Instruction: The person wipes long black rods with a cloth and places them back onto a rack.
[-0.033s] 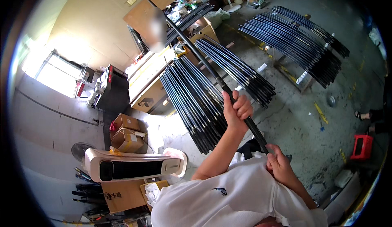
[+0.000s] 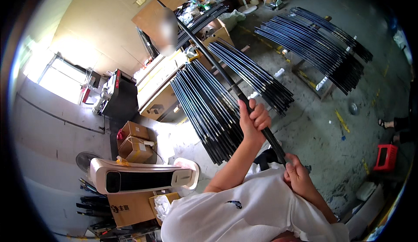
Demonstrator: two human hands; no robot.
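Note:
A long black pole (image 2: 217,65) slants across the middle of the head view, from the far upper left down to my body. My left hand (image 2: 254,121) wraps around its thicker dark lower part, fingers closed. Close to my white shirt, my right hand (image 2: 298,174) grips the pole's near end between thumb and fingers; the very tip is partly hidden by that hand. Beyond my left hand lie rows of similar black poles (image 2: 204,107), side by side on a rack, with another row (image 2: 252,76) just to their right.
More black poles (image 2: 309,46) rest on a low rack at the far right. A pinkish-white tower heater or fan (image 2: 143,176) and cardboard boxes (image 2: 135,144) stand at left. A red plastic stool (image 2: 385,157) sits at right, near another person's foot (image 2: 385,122). A cluttered workbench (image 2: 209,13) is behind.
My left hand and the pole's lower part have shifted very slightly to the right. Both hands keep their grip.

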